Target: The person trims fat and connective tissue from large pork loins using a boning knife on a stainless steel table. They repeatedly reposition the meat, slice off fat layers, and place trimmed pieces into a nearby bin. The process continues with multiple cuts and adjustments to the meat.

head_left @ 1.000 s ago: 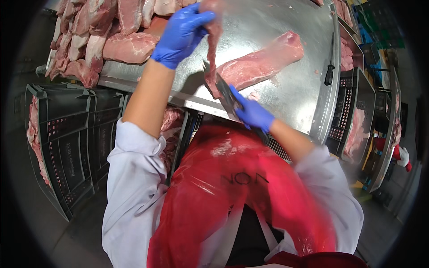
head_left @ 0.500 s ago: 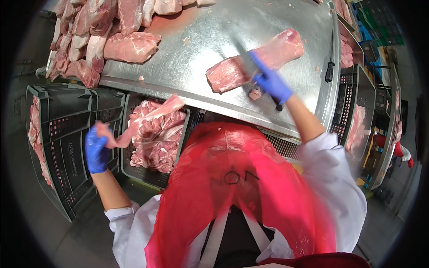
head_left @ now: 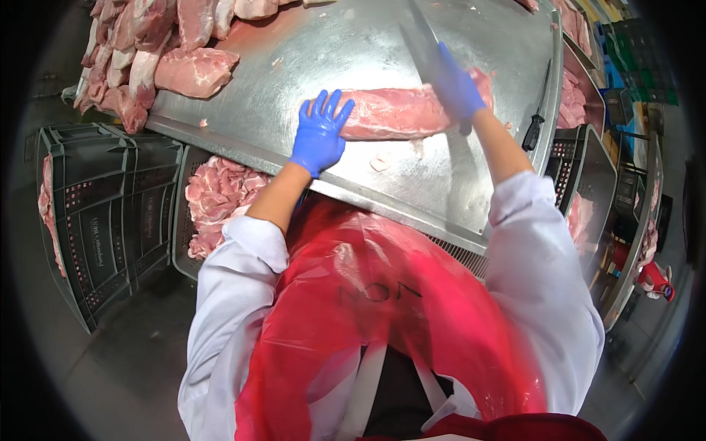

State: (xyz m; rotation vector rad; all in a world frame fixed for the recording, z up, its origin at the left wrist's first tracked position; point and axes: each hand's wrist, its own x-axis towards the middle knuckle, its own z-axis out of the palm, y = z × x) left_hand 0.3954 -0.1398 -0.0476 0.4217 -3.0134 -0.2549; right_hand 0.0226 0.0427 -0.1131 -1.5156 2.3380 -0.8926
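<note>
A long piece of pork loin [head_left: 397, 112] lies across the steel table [head_left: 294, 70]. My left hand [head_left: 321, 136], in a blue glove, rests on the loin's left end with its fingers spread. In my right hand [head_left: 460, 84], also gloved and blurred by motion, is a knife [head_left: 424, 22]. Its blade points away from me, above the table and beyond the loin. The right hand is over the loin's right end and hides part of it. A small pale scrap [head_left: 380, 162] lies on the near side of the loin.
Several loins [head_left: 195, 72] are heaped at the table's far left. A second knife [head_left: 535, 131] with a black handle lies near the right edge. Below the near edge is a crate of meat trimmings [head_left: 220, 195]. Dark crates [head_left: 99, 213] stand left, and another crate [head_left: 599, 158] right.
My left hand has let go of the meat strip it held over the trimmings crate and moved onto the loin. The loin now lies more level. My right hand has lifted slightly away with the knife.
</note>
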